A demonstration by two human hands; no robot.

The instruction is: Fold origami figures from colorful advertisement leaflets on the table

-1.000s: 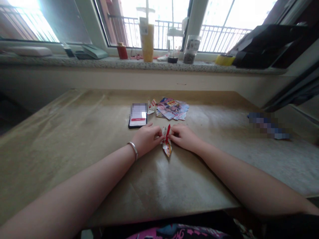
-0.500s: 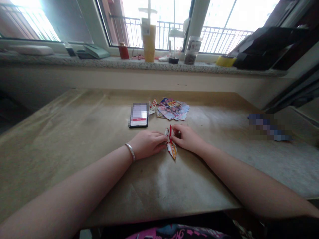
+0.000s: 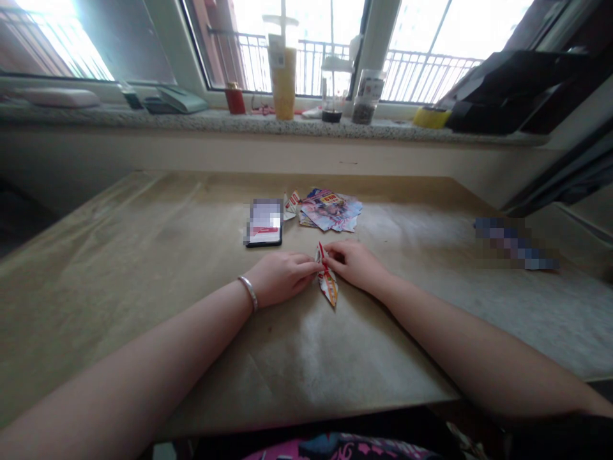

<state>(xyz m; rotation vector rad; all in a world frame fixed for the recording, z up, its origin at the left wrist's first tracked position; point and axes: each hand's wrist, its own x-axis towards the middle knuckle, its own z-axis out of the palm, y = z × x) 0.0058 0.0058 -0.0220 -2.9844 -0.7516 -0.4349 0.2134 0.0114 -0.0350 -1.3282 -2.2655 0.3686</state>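
One narrow, folded piece of white, red and orange printed paper (image 3: 329, 289) lies on or just above the tan, smooth surface (image 3: 297, 358). The right hand (image 3: 357, 262) pinches its right side between thumb and bent index finger. The left hand (image 3: 280, 276), with a silver-coloured bangle (image 3: 249, 294) at the wrist, lies flatter, fingertips against the paper's left side; whether its thumb grips too, I cannot tell. Being held from both sides probably stops so light a piece from twisting. Beyond the left hand lies a black-edged phone (image 3: 264, 223), screen up, perhaps for reading. Just beside it is a small folded white-and-red paper (image 3: 291, 206), then a loose pile of colourful printed sheets (image 3: 332, 212), likely set there to leave the hands room.
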